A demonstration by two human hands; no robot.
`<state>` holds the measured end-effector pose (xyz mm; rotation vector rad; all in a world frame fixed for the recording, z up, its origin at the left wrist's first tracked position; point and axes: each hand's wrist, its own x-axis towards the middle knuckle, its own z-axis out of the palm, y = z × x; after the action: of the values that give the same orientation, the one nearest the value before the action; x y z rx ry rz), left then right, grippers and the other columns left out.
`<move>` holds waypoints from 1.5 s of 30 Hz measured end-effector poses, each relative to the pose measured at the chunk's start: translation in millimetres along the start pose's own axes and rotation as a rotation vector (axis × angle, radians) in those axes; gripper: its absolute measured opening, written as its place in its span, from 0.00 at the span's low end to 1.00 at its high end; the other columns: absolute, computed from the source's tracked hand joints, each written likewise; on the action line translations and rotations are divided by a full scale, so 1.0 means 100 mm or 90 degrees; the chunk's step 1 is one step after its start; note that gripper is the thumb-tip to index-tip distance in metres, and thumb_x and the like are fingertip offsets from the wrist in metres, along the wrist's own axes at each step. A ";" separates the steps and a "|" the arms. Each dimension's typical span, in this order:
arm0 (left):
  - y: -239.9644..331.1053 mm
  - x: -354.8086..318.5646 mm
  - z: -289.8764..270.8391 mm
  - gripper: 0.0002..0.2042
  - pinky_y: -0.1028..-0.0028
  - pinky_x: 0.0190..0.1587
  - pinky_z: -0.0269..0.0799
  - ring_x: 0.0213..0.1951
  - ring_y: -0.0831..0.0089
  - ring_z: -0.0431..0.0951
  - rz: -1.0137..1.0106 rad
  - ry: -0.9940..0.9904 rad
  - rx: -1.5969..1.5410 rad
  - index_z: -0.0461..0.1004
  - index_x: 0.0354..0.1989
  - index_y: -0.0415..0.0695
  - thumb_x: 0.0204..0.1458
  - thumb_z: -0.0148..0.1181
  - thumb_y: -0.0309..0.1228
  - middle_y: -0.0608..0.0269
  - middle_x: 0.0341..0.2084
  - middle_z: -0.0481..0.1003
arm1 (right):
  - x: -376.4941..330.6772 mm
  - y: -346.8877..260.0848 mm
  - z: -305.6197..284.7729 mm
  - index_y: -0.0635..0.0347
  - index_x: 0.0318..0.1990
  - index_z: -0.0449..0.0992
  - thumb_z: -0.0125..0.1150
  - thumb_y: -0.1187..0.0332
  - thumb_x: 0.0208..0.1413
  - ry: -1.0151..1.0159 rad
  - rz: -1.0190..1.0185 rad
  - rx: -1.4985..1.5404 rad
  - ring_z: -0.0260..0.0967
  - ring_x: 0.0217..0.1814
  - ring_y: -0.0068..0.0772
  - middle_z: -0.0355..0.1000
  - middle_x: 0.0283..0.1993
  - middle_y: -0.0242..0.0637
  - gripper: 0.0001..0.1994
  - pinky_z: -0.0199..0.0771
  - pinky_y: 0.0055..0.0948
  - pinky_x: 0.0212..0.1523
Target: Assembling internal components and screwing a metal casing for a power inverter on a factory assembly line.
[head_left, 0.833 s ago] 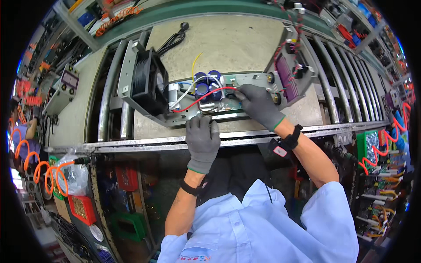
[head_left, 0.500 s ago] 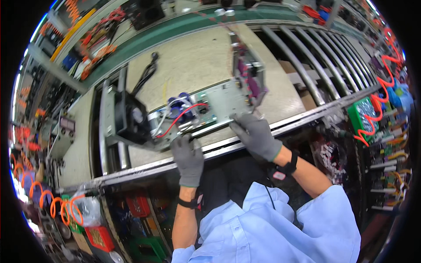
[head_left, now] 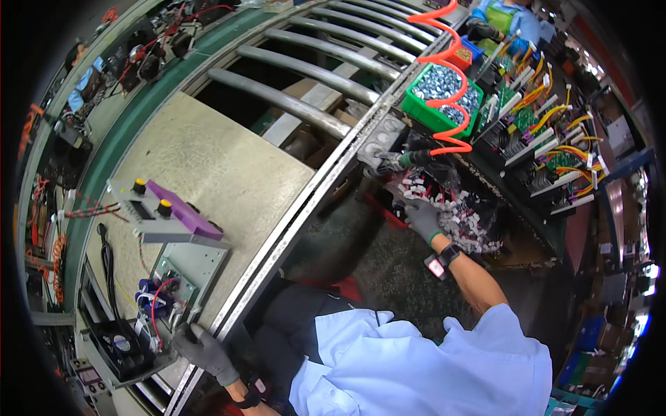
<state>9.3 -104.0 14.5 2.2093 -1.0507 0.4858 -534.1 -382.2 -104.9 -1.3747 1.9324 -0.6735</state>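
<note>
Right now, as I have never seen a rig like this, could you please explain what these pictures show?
There is no machine arm here, only a person's two gloved hands. The view comes from a wide fisheye camera on the person's head, looking down, so straight edges bend near the rim.

On the bench sits an open metal unit with a fan, a red wire and a purple panel. A black cord lies beside it, and metal rollers run further along.

The left hand is at the unit's near edge; whether it grips it is unclear. The right hand reaches into a pile of small white parts below the bench; I cannot tell whether it holds any.
</note>
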 end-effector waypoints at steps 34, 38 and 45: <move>0.04 0.00 -0.06 0.13 0.50 0.54 0.68 0.48 0.44 0.74 0.006 -0.021 -0.058 0.74 0.47 0.34 0.58 0.63 0.28 0.45 0.42 0.74 | 0.06 -0.35 -1.14 0.60 0.40 0.78 0.71 0.68 0.55 0.462 -0.331 0.028 0.76 0.38 0.35 0.78 0.37 0.40 0.10 0.76 0.33 0.44; -0.02 -0.06 -0.04 0.18 0.47 0.65 0.64 0.57 0.41 0.72 0.007 -0.033 0.009 0.74 0.52 0.38 0.58 0.64 0.35 0.42 0.51 0.75 | -0.26 -1.17 -1.54 0.60 0.45 0.76 0.63 0.68 0.62 0.611 -0.526 -0.073 0.73 0.44 0.36 0.77 0.43 0.38 0.09 0.74 0.36 0.48; 0.09 0.04 -0.10 0.17 0.50 0.48 0.69 0.42 0.46 0.71 0.037 0.001 -0.090 0.72 0.43 0.37 0.48 0.67 0.33 0.46 0.37 0.70 | -0.98 -3.59 -1.56 0.56 0.48 0.74 0.44 0.60 0.74 0.006 -0.496 0.532 0.49 0.20 0.11 0.63 0.28 0.23 0.13 0.44 0.18 0.20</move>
<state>3.9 -103.5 28.0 2.0594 -1.1163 0.4251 -413.0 -396.7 279.8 -1.4827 0.8331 -1.6111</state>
